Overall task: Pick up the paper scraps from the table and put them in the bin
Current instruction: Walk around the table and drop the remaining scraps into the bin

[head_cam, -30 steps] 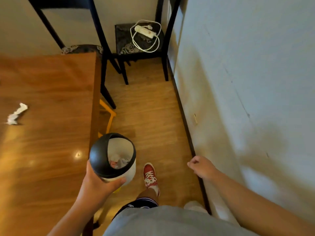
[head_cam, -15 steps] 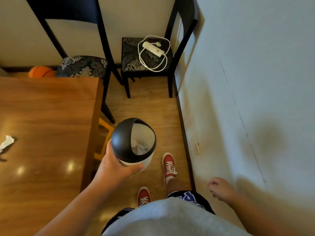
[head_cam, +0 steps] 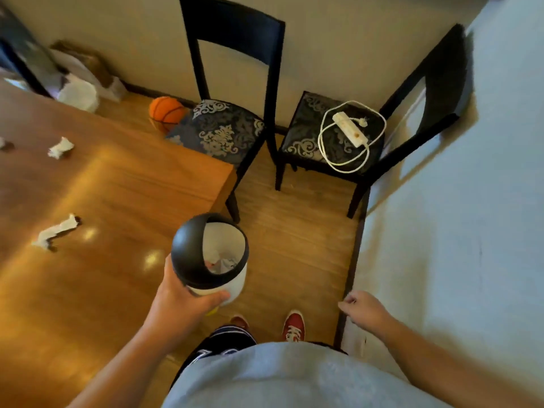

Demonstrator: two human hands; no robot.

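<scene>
My left hand (head_cam: 182,301) grips a small white bin (head_cam: 232,285) with a black ring lid (head_cam: 188,257), held in the air beside the wooden table's (head_cam: 117,187) right edge. Crumpled paper lies inside the bin. On the table lie white paper scraps: one long scrap (head_cam: 56,231) at the left, another scrap (head_cam: 60,147) farther back, and a third (head_cam: 3,142) cut off by the left frame edge. My right hand (head_cam: 363,309) hangs low near the wall, fingers loosely curled, holding nothing.
Two black chairs with patterned seats stand ahead: one (head_cam: 223,128) tucked at the table's far corner, one (head_cam: 329,134) in the room corner carrying a white power strip (head_cam: 350,129) and cord. An orange ball (head_cam: 164,111) lies on the floor. A light wall (head_cam: 456,231) runs along the right.
The view has swung left and up, bringing more of the table and more scraps into sight. The bin stays in my left hand, now carried nearer the table edge.
</scene>
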